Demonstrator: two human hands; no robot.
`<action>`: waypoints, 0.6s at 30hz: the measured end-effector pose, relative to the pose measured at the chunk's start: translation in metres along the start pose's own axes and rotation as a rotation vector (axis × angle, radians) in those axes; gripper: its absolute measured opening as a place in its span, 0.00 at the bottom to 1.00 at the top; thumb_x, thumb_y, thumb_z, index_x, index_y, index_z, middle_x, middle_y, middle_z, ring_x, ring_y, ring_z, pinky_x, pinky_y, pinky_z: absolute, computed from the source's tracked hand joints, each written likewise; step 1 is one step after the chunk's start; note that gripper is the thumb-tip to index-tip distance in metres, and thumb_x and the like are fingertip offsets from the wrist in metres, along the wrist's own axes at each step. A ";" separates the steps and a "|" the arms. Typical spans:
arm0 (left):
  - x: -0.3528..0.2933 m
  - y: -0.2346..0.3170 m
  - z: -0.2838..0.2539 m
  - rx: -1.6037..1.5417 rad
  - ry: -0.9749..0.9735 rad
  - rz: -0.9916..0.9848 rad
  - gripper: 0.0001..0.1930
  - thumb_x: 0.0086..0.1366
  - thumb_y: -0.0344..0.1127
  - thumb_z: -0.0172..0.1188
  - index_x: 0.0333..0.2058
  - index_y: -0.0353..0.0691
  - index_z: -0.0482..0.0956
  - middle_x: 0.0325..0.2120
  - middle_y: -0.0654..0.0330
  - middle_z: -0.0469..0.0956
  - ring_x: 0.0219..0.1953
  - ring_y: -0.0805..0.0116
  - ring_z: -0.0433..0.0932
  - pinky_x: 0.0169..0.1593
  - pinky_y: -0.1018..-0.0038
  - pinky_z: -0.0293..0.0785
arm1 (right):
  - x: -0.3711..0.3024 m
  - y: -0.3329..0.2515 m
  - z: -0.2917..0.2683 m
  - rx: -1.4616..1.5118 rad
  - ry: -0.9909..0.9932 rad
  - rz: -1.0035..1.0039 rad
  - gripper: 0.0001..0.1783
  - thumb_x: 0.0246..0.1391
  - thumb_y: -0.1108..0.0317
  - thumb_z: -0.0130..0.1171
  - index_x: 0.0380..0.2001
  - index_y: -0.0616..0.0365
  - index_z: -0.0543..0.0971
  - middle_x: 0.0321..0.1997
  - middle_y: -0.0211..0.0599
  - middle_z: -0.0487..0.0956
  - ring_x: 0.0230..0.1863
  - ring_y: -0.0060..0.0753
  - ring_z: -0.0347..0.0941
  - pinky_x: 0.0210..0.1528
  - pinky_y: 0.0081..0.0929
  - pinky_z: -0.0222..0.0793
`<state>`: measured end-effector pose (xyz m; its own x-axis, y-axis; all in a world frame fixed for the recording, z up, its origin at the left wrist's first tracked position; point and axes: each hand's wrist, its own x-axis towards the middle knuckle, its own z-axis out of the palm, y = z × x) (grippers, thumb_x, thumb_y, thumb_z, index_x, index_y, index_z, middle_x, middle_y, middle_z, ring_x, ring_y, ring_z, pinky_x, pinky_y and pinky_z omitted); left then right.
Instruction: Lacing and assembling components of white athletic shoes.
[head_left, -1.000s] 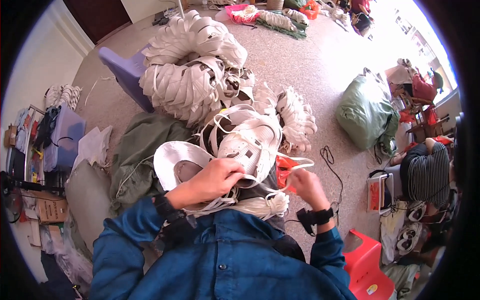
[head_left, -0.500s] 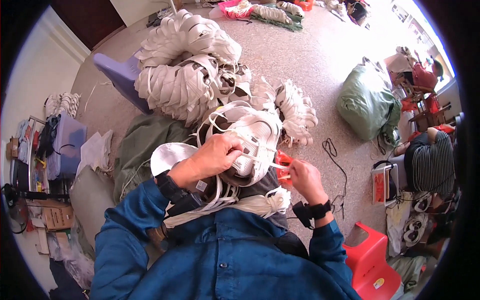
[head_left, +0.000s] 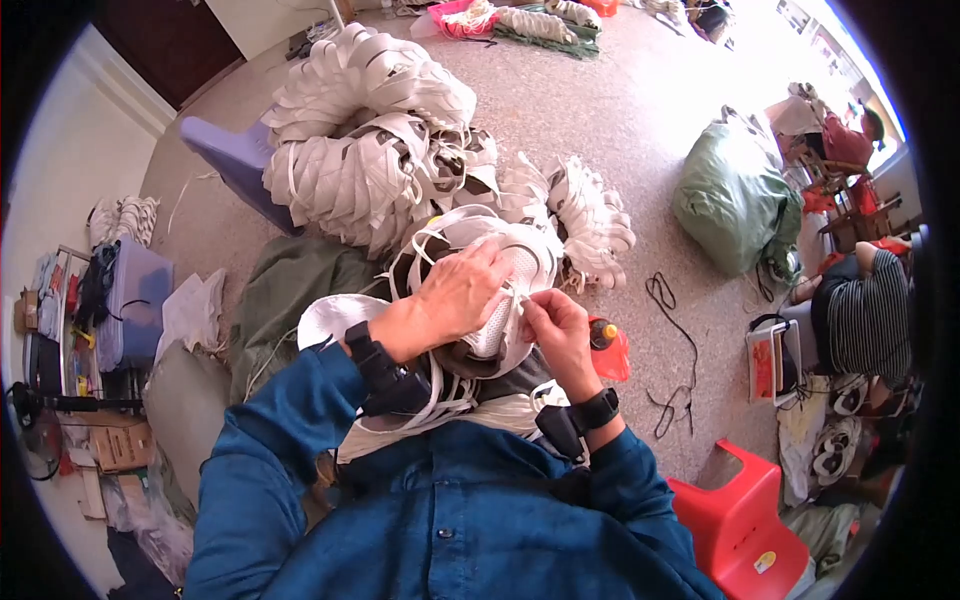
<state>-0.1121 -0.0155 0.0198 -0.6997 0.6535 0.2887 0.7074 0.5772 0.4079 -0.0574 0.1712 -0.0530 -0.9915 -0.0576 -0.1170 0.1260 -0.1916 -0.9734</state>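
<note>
- The white shoe upper (head_left: 488, 337) is lying over the far edge of the lap (head_left: 515, 383), toe end nearest the body, with stacked uppers (head_left: 345, 185) standing beyond it on the purple chair (head_left: 228, 160).
- The left hand (head_left: 458, 292) is bending over the upper's left side; whether its fingers are gripping lace or just pressing, I cannot tell.
- The right hand (head_left: 558, 328) is pinching the white lace (head_left: 514, 294) between thumb and forefinger above the upper's middle.
- The upper is probably feeling light and floppy, its perforated panel giving under pressure; the firmer eyelet edge is looking like the best hold.
- The lace is likely handling soft and limp, needing a fingertip pinch close to the eyelets.
- Compared with half a second ago, the right hand is working inward beside the left instead of stretching lace out rightward, and a yellow-capped bottle (head_left: 603, 333) is now showing.
</note>
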 end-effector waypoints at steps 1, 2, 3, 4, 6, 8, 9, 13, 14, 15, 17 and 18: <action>0.002 -0.004 0.002 0.113 -0.040 0.023 0.10 0.58 0.34 0.60 0.35 0.34 0.76 0.33 0.47 0.74 0.37 0.46 0.78 0.42 0.56 0.75 | 0.001 0.000 0.001 0.040 0.054 0.040 0.06 0.63 0.70 0.57 0.34 0.61 0.77 0.24 0.25 0.77 0.22 0.13 0.69 0.25 0.15 0.66; 0.001 -0.007 0.002 0.113 -0.042 0.026 0.10 0.58 0.34 0.60 0.35 0.34 0.76 0.33 0.47 0.74 0.37 0.46 0.78 0.42 0.56 0.75 | 0.001 -0.001 0.001 0.042 0.057 0.039 0.06 0.63 0.70 0.57 0.34 0.61 0.77 0.24 0.25 0.77 0.22 0.13 0.69 0.25 0.15 0.66; 0.000 -0.007 0.001 0.078 -0.111 0.018 0.08 0.58 0.33 0.60 0.34 0.35 0.76 0.32 0.48 0.74 0.36 0.46 0.78 0.40 0.56 0.74 | 0.001 -0.001 0.000 0.054 0.053 0.063 0.06 0.63 0.70 0.57 0.34 0.61 0.77 0.24 0.25 0.76 0.22 0.13 0.68 0.25 0.14 0.65; -0.002 -0.009 0.000 0.044 -0.180 0.009 0.07 0.59 0.32 0.59 0.33 0.35 0.76 0.30 0.49 0.73 0.34 0.46 0.77 0.38 0.57 0.74 | 0.001 0.000 -0.001 0.068 0.048 0.087 0.06 0.63 0.69 0.57 0.35 0.61 0.77 0.23 0.24 0.76 0.22 0.12 0.68 0.25 0.14 0.65; -0.002 -0.011 -0.008 0.022 -0.206 0.021 0.08 0.61 0.35 0.60 0.32 0.34 0.77 0.25 0.50 0.74 0.29 0.50 0.77 0.34 0.59 0.72 | 0.003 0.005 -0.004 0.039 0.035 0.103 0.06 0.63 0.69 0.57 0.35 0.61 0.78 0.23 0.23 0.76 0.22 0.11 0.67 0.24 0.13 0.63; 0.013 -0.004 -0.031 -0.378 -0.573 -0.093 0.11 0.63 0.37 0.60 0.29 0.33 0.78 0.19 0.51 0.74 0.23 0.55 0.74 0.30 0.62 0.70 | 0.006 0.010 -0.008 0.010 0.033 0.122 0.07 0.63 0.68 0.58 0.36 0.61 0.78 0.23 0.22 0.75 0.21 0.11 0.67 0.23 0.13 0.62; 0.014 -0.012 -0.034 -0.499 -0.676 -0.202 0.14 0.64 0.39 0.61 0.27 0.31 0.78 0.16 0.52 0.73 0.19 0.57 0.69 0.28 0.64 0.67 | 0.006 0.009 -0.005 0.005 0.037 0.109 0.07 0.63 0.68 0.58 0.36 0.61 0.78 0.23 0.21 0.74 0.21 0.10 0.65 0.22 0.13 0.60; 0.019 -0.057 -0.014 -0.014 -0.115 -0.108 0.14 0.62 0.41 0.65 0.38 0.35 0.79 0.34 0.55 0.76 0.39 0.61 0.78 0.42 0.62 0.72 | 0.009 0.013 0.000 -0.042 0.058 0.033 0.07 0.63 0.67 0.58 0.37 0.61 0.78 0.22 0.17 0.72 0.21 0.08 0.61 0.22 0.12 0.55; 0.020 -0.065 -0.006 -0.013 -0.119 -0.112 0.14 0.62 0.41 0.65 0.38 0.35 0.79 0.34 0.55 0.76 0.39 0.61 0.78 0.42 0.62 0.72 | 0.010 0.012 0.001 -0.038 0.057 0.036 0.07 0.63 0.67 0.58 0.37 0.61 0.78 0.22 0.17 0.72 0.21 0.08 0.61 0.22 0.12 0.55; 0.022 -0.068 0.002 -0.135 -0.133 -0.169 0.18 0.61 0.42 0.66 0.43 0.36 0.78 0.38 0.54 0.75 0.41 0.59 0.77 0.44 0.63 0.73 | 0.008 0.011 0.001 -0.055 0.064 0.038 0.07 0.63 0.67 0.58 0.38 0.61 0.78 0.22 0.17 0.72 0.22 0.08 0.61 0.22 0.12 0.55; 0.021 -0.076 0.010 -0.276 -0.197 -0.266 0.28 0.58 0.43 0.68 0.54 0.35 0.73 0.44 0.52 0.72 0.45 0.58 0.77 0.51 0.66 0.74 | 0.006 0.010 0.002 -0.068 0.073 0.044 0.07 0.63 0.68 0.58 0.39 0.61 0.78 0.23 0.17 0.72 0.22 0.07 0.61 0.23 0.12 0.55; 0.025 -0.074 0.008 -0.281 -0.207 -0.262 0.28 0.58 0.43 0.68 0.54 0.35 0.73 0.44 0.52 0.72 0.45 0.58 0.77 0.51 0.66 0.74 | 0.005 0.011 0.000 -0.048 0.070 0.040 0.07 0.64 0.68 0.57 0.39 0.61 0.78 0.23 0.18 0.72 0.23 0.08 0.62 0.24 0.12 0.56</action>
<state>-0.1814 -0.0383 -0.0099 -0.7969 0.6037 -0.0245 0.4339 0.6000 0.6721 -0.0607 0.1691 -0.0642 -0.9859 0.0044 -0.1673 0.1650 -0.1434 -0.9758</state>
